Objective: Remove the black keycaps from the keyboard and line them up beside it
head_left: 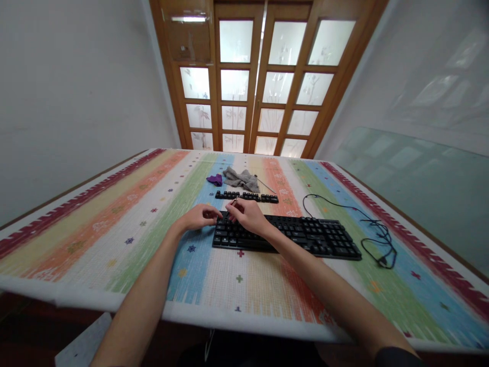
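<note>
A black keyboard lies on a striped, many-coloured tablecloth. My left hand rests at the keyboard's top left corner, its fingers curled in against the edge. My right hand hovers over the keyboard's upper left keys with fingertips pinched together on something small that I cannot make out. A row of loose black keycaps is lined up just behind both hands.
A grey cloth and a small purple item lie behind the keycaps, with a thin metal rod beside the cloth. The keyboard's black cable coils at the right. Wooden glass-paned doors stand beyond the table.
</note>
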Demonstrator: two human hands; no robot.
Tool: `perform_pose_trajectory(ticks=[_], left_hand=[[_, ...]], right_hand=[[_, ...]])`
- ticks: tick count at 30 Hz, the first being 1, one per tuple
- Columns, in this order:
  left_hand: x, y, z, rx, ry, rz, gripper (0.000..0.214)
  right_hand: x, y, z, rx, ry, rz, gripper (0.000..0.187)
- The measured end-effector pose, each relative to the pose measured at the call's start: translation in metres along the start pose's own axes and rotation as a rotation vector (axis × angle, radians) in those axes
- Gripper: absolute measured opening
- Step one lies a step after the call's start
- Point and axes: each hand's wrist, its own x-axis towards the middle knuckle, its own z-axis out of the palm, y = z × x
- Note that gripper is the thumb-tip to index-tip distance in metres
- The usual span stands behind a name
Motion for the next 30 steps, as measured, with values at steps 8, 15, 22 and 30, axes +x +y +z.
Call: perform_pose_trajectory(ticks=[8,15,22,30], left_hand=[[0.0,0.005,0.001,0.007,-0.009,-0.004,0.021],[0.003,-0.002,0.003,0.001,0.008,0.029,0.024],[0.001,-0.003,0.002,-0.04,-0.002,0.018,0.036],[-0.001,-0.005,0.001,-0.051,-0.011,-0.026,0.039]], right_hand=[[-0.001,-0.007,0.002,-0.103,0.006,-0.048,0.024],[-0.001,-0.011,0.006,-0.163,0.024,-0.051,0.023],[0.005,-0.022,0.011,-0.326,-0.044,-0.084,0.026],[0.03,-0.029,0.017,-0.545,-0.09,-0.053,0.029]])
